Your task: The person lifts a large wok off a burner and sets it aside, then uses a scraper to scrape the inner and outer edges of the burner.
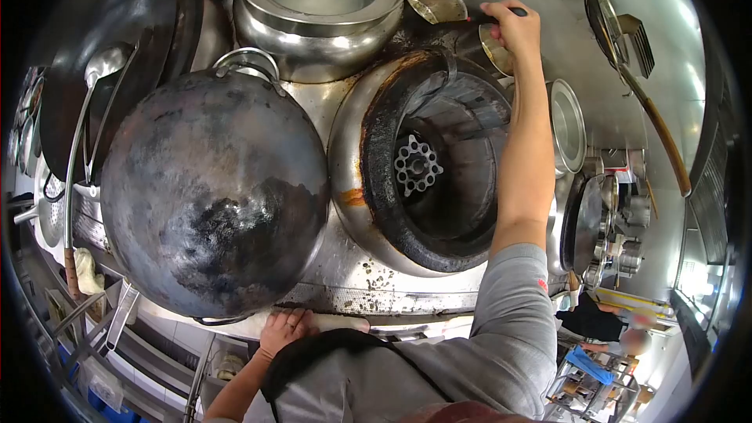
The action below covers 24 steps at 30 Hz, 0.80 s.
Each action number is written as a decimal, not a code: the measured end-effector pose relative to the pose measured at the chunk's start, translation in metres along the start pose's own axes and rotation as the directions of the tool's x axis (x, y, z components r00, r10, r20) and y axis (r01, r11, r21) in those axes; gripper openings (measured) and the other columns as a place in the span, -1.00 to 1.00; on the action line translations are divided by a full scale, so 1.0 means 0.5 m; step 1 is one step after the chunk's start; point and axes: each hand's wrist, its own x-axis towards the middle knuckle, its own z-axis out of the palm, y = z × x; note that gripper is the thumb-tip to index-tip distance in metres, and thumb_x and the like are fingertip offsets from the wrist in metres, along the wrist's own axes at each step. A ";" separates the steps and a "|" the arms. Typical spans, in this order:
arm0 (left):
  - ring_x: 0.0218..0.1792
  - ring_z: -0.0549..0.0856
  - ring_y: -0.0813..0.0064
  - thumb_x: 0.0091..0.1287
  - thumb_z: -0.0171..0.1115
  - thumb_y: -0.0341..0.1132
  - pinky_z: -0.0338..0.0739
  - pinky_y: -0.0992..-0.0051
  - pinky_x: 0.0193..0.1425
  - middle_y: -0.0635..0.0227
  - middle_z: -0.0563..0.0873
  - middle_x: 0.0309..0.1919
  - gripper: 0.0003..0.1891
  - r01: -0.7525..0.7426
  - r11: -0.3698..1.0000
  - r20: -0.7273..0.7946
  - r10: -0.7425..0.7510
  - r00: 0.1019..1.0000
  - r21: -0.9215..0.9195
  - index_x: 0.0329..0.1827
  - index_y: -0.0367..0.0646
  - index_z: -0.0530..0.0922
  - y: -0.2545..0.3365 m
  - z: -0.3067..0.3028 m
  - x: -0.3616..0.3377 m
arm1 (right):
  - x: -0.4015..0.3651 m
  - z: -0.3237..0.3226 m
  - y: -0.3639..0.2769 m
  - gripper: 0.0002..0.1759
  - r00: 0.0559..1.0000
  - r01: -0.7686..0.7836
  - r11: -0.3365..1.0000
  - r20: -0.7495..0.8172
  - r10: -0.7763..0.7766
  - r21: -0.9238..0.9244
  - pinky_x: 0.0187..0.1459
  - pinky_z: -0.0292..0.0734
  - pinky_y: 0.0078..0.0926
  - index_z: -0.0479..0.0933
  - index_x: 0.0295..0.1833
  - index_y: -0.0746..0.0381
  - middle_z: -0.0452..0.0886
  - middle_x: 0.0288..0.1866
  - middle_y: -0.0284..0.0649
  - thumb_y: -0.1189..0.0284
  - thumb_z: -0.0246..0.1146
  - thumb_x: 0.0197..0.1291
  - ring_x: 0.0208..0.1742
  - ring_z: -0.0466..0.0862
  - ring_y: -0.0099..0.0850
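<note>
My right hand reaches across to the back of the stove, its fingers wrapped round a black handle. What the handle belongs to is mostly hidden beside a metal pot. Down at the front edge, my left hand has its fingers curled on a whitish rolled cloth. Just beyond it, a large blackened wok leans with its underside towards me. To the right of the wok, a round burner opening lies uncovered, a ringed metal burner head inside.
A big steel pot stands behind the wok. Further left are another dark wok and a ladle. A wooden-handled strainer hangs on the right wall. A person is in the background, lower right.
</note>
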 end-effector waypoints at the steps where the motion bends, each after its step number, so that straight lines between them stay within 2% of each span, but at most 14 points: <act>1: 0.02 0.64 0.32 0.23 0.41 0.03 0.53 0.25 0.07 0.37 0.70 0.06 -0.52 -0.003 1.000 -0.009 0.003 1.000 -0.001 0.13 -0.02 0.69 0.000 0.002 0.001 | -0.004 0.013 -0.013 -0.81 0.993 0.029 0.999 0.114 -0.025 -0.027 -0.55 0.38 -0.53 0.72 -0.38 0.30 0.59 -0.62 -0.33 0.39 0.49 -0.01 -0.64 0.53 -0.57; 3: 0.02 0.64 0.32 0.24 0.41 0.02 0.53 0.25 0.07 0.36 0.70 0.06 -0.52 0.005 1.000 -0.017 -0.005 1.000 -0.020 0.14 -0.02 0.68 -0.001 0.000 0.004 | -0.009 0.083 0.043 -0.80 0.980 0.052 0.990 0.196 -0.026 -0.130 -0.45 0.49 -0.47 0.74 -0.37 0.25 0.65 -0.58 -0.27 0.34 0.52 -0.04 -0.59 0.59 -0.50; 4: 0.02 0.65 0.32 0.24 0.41 0.01 0.53 0.26 0.07 0.36 0.70 0.06 -0.52 0.007 1.000 -0.023 -0.007 1.000 -0.027 0.15 -0.02 0.67 0.001 -0.001 0.004 | 0.018 0.121 0.125 -0.78 0.976 0.098 0.946 0.216 -0.031 -0.308 -0.29 0.57 -0.40 0.76 -0.37 0.18 0.70 -0.54 -0.20 0.28 0.54 -0.09 -0.52 0.65 -0.42; 5: 0.02 0.65 0.32 0.24 0.41 0.00 0.53 0.26 0.06 0.36 0.70 0.06 -0.53 0.003 0.999 -0.024 -0.004 1.000 -0.036 0.15 -0.02 0.67 0.003 0.001 0.002 | 0.004 0.147 0.133 -0.74 0.975 -0.023 0.937 0.199 0.098 -0.349 -0.17 0.60 -0.38 0.77 -0.38 0.16 0.71 -0.53 -0.13 0.23 0.55 -0.13 -0.46 0.69 -0.37; 7: 0.01 0.65 0.33 0.25 0.41 -0.01 0.53 0.27 0.06 0.35 0.70 0.06 -0.54 0.000 0.999 -0.023 -0.001 1.000 -0.043 0.15 -0.02 0.66 -0.002 0.006 -0.002 | 0.006 0.156 0.089 -0.73 0.977 -0.018 0.940 0.194 0.089 -0.339 -0.26 0.58 -0.40 0.75 -0.39 0.21 0.68 -0.58 -0.15 0.25 0.53 -0.14 -0.51 0.66 -0.39; 9: 0.01 0.65 0.33 0.25 0.41 -0.01 0.53 0.28 0.05 0.35 0.70 0.05 -0.55 -0.021 1.000 -0.041 0.020 0.999 -0.010 0.14 -0.01 0.66 -0.005 0.006 -0.003 | -0.008 0.142 0.011 -0.81 0.982 -0.020 0.976 0.182 0.060 -0.215 -0.55 0.29 -0.52 0.68 -0.42 0.28 0.54 -0.64 -0.35 0.39 0.50 -0.05 -0.66 0.47 -0.56; 10: 0.01 0.66 0.34 0.25 0.41 -0.01 0.53 0.28 0.05 0.35 0.70 0.05 -0.55 -0.031 1.000 -0.049 0.031 0.998 0.002 0.14 -0.01 0.66 -0.005 0.004 -0.003 | -0.019 0.130 -0.021 -0.81 0.986 0.020 0.959 0.167 0.029 -0.282 -0.59 0.21 -0.54 0.66 -0.44 0.29 0.50 -0.67 -0.38 0.40 0.49 -0.06 -0.69 0.42 -0.58; 13: 0.02 0.66 0.33 0.26 0.40 -0.01 0.52 0.29 0.05 0.35 0.70 0.06 -0.55 0.001 1.000 -0.036 -0.001 0.999 -0.020 0.14 -0.01 0.66 0.000 -0.001 0.000 | 0.020 0.142 0.022 -0.81 0.986 -0.053 0.984 0.148 0.078 -0.169 -0.61 0.17 -0.52 0.64 -0.47 0.28 0.48 -0.67 -0.40 0.41 0.48 -0.05 -0.70 0.40 -0.60; 14: 0.03 0.65 0.33 0.26 0.40 -0.01 0.52 0.29 0.06 0.34 0.70 0.07 -0.56 0.010 1.000 -0.032 -0.011 0.999 -0.027 0.12 -0.03 0.67 0.001 0.001 0.001 | 0.015 0.142 -0.017 -0.80 0.977 -0.048 0.971 0.191 0.095 -0.234 -0.62 0.14 -0.52 0.61 -0.51 0.26 0.46 -0.68 -0.40 0.40 0.47 -0.06 -0.71 0.38 -0.60; 17: 0.02 0.66 0.33 0.27 0.38 -0.01 0.53 0.29 0.06 0.33 0.70 0.09 -0.58 -0.021 1.000 -0.044 0.020 0.999 -0.023 0.08 -0.04 0.68 -0.004 0.004 0.001 | 0.008 0.133 -0.074 -0.81 0.989 0.053 0.970 0.148 -0.018 -0.237 -0.63 0.12 -0.53 0.60 -0.51 0.26 0.46 -0.68 -0.38 0.41 0.45 -0.05 -0.72 0.37 -0.60; 18: 0.03 0.66 0.33 0.27 0.38 -0.01 0.52 0.29 0.07 0.33 0.70 0.09 -0.58 -0.020 1.000 -0.054 0.019 0.998 -0.018 0.08 -0.04 0.68 -0.004 0.006 0.002 | 0.000 0.133 -0.070 -0.82 0.989 0.041 0.991 0.146 -0.022 -0.126 -0.64 0.14 -0.52 0.60 -0.52 0.27 0.46 -0.68 -0.37 0.42 0.44 -0.04 -0.73 0.38 -0.58; 21: 0.04 0.65 0.34 0.27 0.37 0.01 0.52 0.29 0.08 0.33 0.71 0.10 -0.58 -0.020 1.000 -0.070 0.019 0.997 -0.003 0.08 -0.05 0.69 -0.003 0.010 0.002 | 0.018 0.165 -0.004 -0.70 0.987 -0.054 0.922 0.118 0.106 -0.383 -0.35 0.56 -0.42 0.68 -0.47 0.28 0.66 -0.60 -0.24 0.23 0.48 -0.11 -0.57 0.66 -0.46; 22: 0.05 0.65 0.34 0.27 0.36 0.01 0.52 0.28 0.09 0.33 0.71 0.10 -0.57 -0.017 1.000 -0.066 0.017 0.998 0.000 0.08 -0.05 0.69 -0.002 0.009 0.000 | 0.014 0.174 -0.009 -0.80 0.989 0.037 0.945 0.149 0.013 -0.326 -0.64 0.20 -0.49 0.60 -0.52 0.31 0.46 -0.68 -0.38 0.43 0.44 -0.04 -0.71 0.40 -0.56; 24: 0.07 0.65 0.33 0.28 0.36 0.01 0.51 0.28 0.10 0.33 0.71 0.11 -0.57 -0.013 1.000 -0.047 0.013 0.999 -0.006 0.08 -0.05 0.70 -0.004 0.003 -0.002 | 0.011 0.171 -0.065 -0.81 0.986 0.102 0.932 0.163 -0.047 -0.348 -0.63 0.20 -0.49 0.61 -0.51 0.31 0.46 -0.68 -0.37 0.42 0.44 -0.05 -0.71 0.41 -0.56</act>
